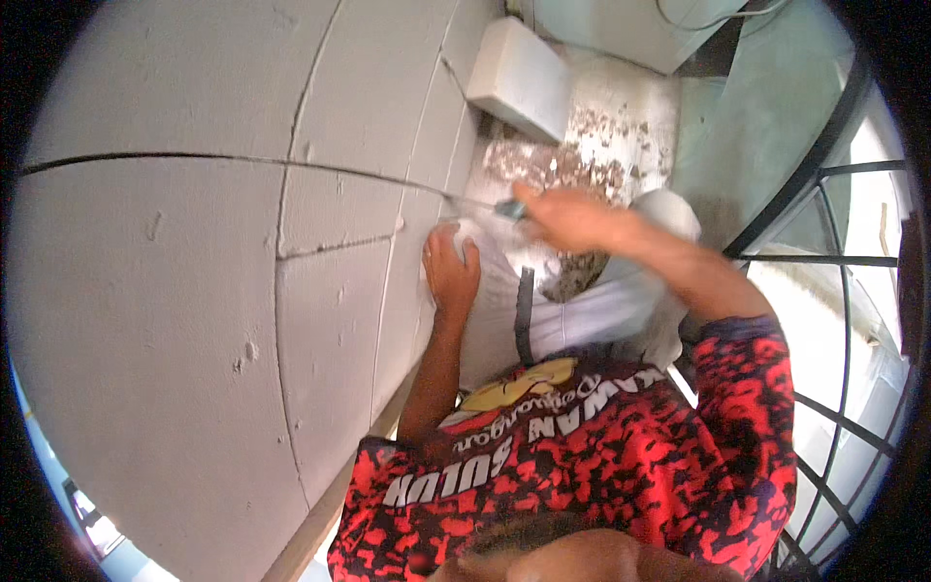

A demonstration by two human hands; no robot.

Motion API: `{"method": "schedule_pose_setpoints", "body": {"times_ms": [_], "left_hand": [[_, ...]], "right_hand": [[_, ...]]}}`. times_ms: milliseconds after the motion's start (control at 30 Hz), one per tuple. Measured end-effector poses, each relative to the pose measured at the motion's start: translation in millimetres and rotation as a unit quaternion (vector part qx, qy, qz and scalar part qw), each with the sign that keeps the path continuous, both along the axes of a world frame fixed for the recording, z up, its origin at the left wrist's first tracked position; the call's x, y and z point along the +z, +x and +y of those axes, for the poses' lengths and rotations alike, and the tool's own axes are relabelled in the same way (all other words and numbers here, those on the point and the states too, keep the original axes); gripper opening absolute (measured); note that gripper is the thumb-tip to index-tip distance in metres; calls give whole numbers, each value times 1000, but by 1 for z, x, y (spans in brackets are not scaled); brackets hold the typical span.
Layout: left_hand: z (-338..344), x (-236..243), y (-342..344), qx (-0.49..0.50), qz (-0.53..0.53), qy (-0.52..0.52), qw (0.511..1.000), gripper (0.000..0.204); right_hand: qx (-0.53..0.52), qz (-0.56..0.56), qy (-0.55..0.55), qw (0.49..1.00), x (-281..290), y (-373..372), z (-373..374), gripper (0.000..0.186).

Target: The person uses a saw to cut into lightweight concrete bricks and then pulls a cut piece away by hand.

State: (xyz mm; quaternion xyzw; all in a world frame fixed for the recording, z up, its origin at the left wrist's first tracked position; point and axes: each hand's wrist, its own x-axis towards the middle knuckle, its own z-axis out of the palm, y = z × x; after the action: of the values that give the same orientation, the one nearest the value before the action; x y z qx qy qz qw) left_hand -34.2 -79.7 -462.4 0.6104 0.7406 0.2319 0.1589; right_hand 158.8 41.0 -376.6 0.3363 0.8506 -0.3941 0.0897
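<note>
In the head view, a pale grey wall of large rectangular blocks [339, 213] with narrow joints fills the left side. The person's right hand [567, 218], slightly blurred, is closed around a slim tool with a dark teal handle [510, 209]. The tool's thin grey blade points left toward the wall, its tip at or very near a horizontal joint; whether it touches is too blurred to tell. Just below that tip, the left hand [451, 267] lies against the wall's near face, thumb and fingers moderately apart around a small whitish patch; I cannot tell whether it grips anything.

Beyond the hands is a pale floor [635, 92] strewn with brown and whitish crumbled debris [596, 165]. A white rectangular block [524, 82] stands at the floor's left edge, beside the wall. Near the far edge is a pale, flat-sided object [601, 29] with a light cable [713, 21] at its right. A black metal frame [815, 259] of crossing bars borders the right side.
</note>
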Motion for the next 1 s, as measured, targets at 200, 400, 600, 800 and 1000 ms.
{"method": "schedule_pose_setpoints", "body": {"times_ms": [200, 400, 600, 800, 1000], "left_hand": [[12, 14, 10, -31, 4, -7, 999, 32], [-2, 10, -2, 0, -7, 1, 1000, 34], [13, 16, 8, -34, 3, 10, 999, 32], [-1, 9, -2, -4, -20, 5, 1000, 33], [14, 11, 14, -42, 7, 15, 999, 33]], "right_hand": [[-100, 81, 51, 990, -87, 7, -8, 37], [-21, 28, 40, 999, 16, 7, 11, 35], [-120, 92, 56, 987, -84, -38, 1, 35], [-49, 31, 60, 997, 9, 39, -3, 33], [-121, 82, 26, 989, -103, 8, -11, 30]]}}
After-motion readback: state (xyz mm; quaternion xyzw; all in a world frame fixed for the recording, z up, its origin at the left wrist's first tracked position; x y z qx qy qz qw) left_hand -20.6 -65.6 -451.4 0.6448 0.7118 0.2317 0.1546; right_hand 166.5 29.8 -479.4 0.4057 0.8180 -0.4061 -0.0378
